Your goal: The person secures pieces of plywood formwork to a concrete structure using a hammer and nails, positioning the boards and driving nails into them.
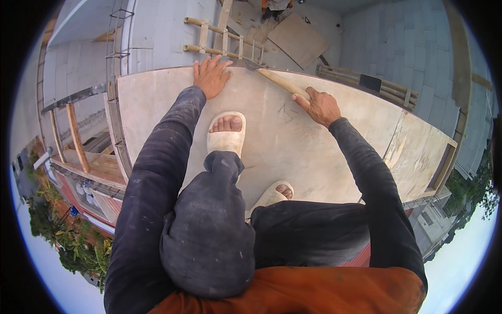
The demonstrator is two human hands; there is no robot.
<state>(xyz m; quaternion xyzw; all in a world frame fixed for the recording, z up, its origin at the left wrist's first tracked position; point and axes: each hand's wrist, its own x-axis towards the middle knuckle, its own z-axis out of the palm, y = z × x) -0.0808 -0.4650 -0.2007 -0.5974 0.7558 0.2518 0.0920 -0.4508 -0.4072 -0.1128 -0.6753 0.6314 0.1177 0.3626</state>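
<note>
My left hand (210, 77) lies on the far edge of a pale, dusty plywood deck (308, 162), fingers spread and nothing in them. In my right hand (320, 107), the fingers wrap the butt end of a hammer (280, 81) with a light wooden handle. Its dark metal head points left and rests at the deck's far edge, a little right of my left hand. Several thin nails (288, 110) lie loose on the deck below the handle. I am crouched on this deck, with one sandal (226, 137) close behind my left hand.
Beyond the far edge is a drop to a lower floor. There a bamboo ladder (222, 47), a plywood sheet (298, 41) and a person (276, 5) show. Bamboo poles (366, 83) lie past the edge at right. A rebar cage (118, 34) rises at left.
</note>
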